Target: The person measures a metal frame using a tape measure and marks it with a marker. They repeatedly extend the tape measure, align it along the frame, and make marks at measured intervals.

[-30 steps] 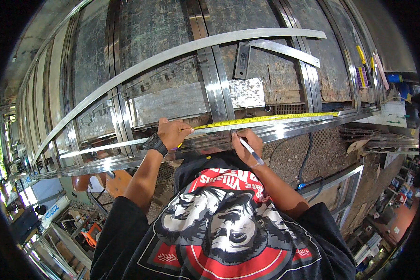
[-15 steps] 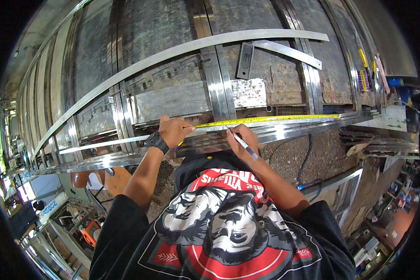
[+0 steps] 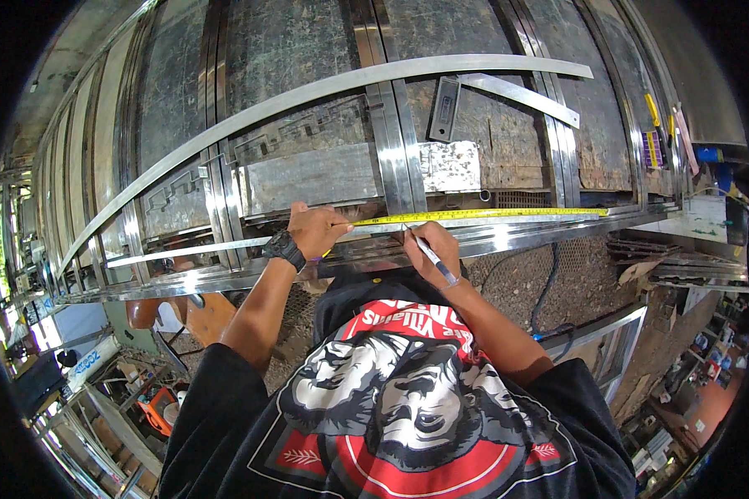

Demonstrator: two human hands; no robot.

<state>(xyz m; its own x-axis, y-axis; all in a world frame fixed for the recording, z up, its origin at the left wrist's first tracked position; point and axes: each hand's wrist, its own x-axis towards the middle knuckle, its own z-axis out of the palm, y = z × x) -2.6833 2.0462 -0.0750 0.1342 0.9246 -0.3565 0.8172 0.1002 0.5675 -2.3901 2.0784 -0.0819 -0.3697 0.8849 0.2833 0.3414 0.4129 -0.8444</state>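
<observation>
A yellow tape measure (image 3: pixel 491 215) lies stretched along a thin silver metal bar (image 3: pixel 195 251) at the near edge of the metal-framed bench. My left hand (image 3: pixel 314 233), with a dark watch at the wrist, is closed on the tape's left part; the case is hidden by the hand. Just to its right, my right hand (image 3: pixel 441 247) grips a white pen (image 3: pixel 427 251). The pen's tip points up and left, right at the tape's lower edge and the bar; whether it touches cannot be made out.
Beyond the hands lies a long flat metal bar (image 3: pixel 308 97), with a try square (image 3: pixel 443 108) by its right part. Polished metal rails (image 3: pixel 399 166) cross the bench. A utility knife (image 3: pixel 652 108) lies far right. Below the bench are a dark cable (image 3: pixel 549 283) and a metal frame (image 3: pixel 624 349).
The whole view has shifted slightly. Both hands keep their places on the tape and the pen, with the pen's tip still at the tape's edge.
</observation>
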